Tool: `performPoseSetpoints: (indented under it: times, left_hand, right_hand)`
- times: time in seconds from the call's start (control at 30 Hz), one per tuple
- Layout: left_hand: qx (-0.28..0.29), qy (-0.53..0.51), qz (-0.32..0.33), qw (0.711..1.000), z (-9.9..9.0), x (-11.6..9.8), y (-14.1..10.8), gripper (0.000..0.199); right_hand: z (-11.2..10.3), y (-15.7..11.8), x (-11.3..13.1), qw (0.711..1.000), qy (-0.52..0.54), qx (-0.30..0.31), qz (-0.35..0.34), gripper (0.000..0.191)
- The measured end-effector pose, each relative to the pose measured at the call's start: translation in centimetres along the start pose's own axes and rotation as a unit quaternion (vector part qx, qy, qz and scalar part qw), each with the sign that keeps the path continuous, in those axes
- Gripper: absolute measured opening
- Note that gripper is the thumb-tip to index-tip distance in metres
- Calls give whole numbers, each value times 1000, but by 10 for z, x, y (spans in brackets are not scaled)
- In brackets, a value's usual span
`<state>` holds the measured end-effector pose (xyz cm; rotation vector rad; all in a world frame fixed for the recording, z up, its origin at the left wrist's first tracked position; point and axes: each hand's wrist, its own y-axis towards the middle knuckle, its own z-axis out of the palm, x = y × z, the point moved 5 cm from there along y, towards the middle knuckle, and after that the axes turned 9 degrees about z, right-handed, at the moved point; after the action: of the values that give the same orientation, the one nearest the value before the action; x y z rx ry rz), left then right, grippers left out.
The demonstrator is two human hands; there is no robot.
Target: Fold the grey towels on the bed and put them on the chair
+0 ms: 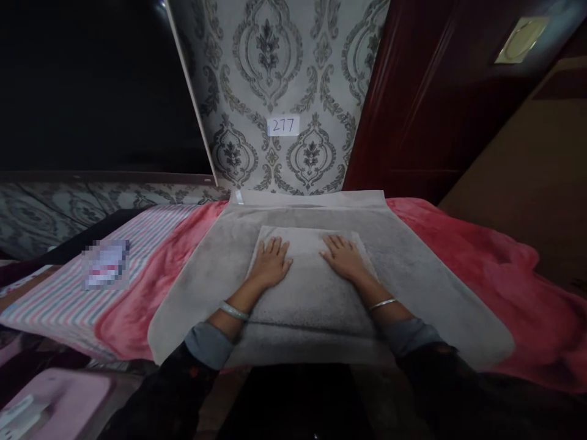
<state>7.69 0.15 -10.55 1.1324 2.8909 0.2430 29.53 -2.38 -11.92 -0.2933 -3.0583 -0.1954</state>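
A light grey folded towel (305,293) lies flat in front of me, on top of a larger grey cloth (413,293) spread over the table. My left hand (270,263) rests on the towel's far left part, palm down with the fingers spread. On its far right part my right hand (343,255) lies flat too, fingers stretched out and thumb apart. Neither hand grips anything. Both wrists carry bracelets. The towel's near edge shows as a dark line between my forearms.
Under the grey cloth is a red plush blanket (458,250), with a striped cloth (151,229) at the left. A blurred-out object (106,264) lies on the stripes. Behind are a large dark screen (92,85) and a patterned wall. A pink stool (64,397) stands lower left.
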Motion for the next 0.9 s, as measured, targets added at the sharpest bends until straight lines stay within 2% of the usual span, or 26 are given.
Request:
performPoseSetpoints:
  times: [0.1, 0.23, 0.33, 0.43, 0.53, 0.7, 0.9]
  left_hand:
    - [-10, -5, -2, 1000, -2, 1, 2, 61]
    - [-12, -10, -4, 1000, -1, 1, 3, 62]
    - [-6, -14, -8, 1000, -2, 0, 2, 66]
    - [-4, -14, -4, 1000, -4, -3, 0, 67]
    - [11, -21, 11, 1000, -3, -4, 0, 66]
    - [46, -36, 62, 996, 2, 7, 20, 63]
    - [63, -67, 53, 994, 6, 49, 62, 63]
  right_hand:
    - [-1, 8, -30, 999, 2, 5, 49, 59]
    - [-11, 18, -44, 993, 10, 30, 111, 61]
    - [-24, 23, -33, 989, 5, 37, 141, 61]
    - [-30, 20, -2, 996, 5, -24, 87, 61]
    - [-17, 7, 21, 998, 4, -38, 45, 59]
    - [0, -2, 25, 998, 2, -32, 50, 58]
    - [-2, 1, 22, 998, -3, -30, 52, 58]
